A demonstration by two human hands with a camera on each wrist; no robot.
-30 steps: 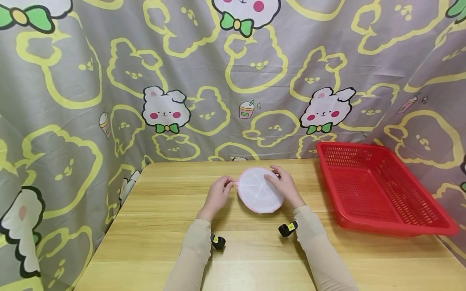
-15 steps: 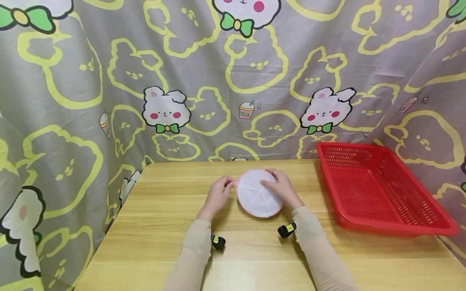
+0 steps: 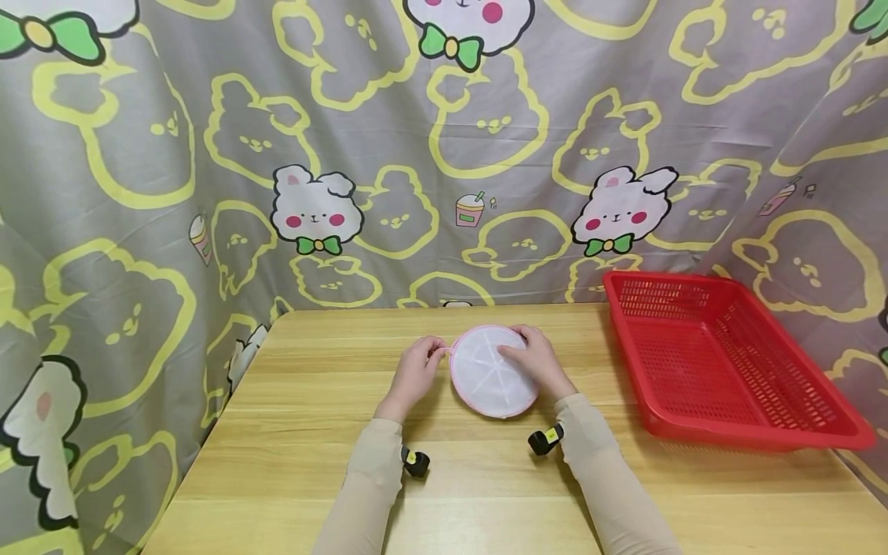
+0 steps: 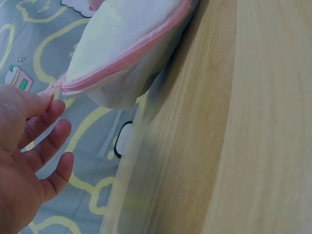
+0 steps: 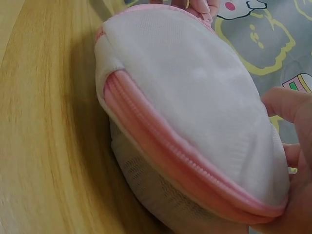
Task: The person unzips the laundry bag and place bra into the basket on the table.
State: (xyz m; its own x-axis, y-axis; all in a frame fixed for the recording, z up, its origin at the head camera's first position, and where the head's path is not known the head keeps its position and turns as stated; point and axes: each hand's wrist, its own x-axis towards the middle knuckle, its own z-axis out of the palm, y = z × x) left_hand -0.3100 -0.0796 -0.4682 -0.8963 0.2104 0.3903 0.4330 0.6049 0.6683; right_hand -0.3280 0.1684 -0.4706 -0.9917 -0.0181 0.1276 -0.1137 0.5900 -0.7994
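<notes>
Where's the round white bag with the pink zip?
In the head view, the bag is near the middle, held between the left hand and the right hand, left of the red basket.

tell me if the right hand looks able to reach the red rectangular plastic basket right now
Probably yes: nothing visible stands between the right hand and the red basket, though it would first need to release the round white mesh bag.

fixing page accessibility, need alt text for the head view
A person's left hand pinches a pink tab on a round white pouch while the right hand grips its other side, at a wooden table. A red basket sits at right.
</notes>
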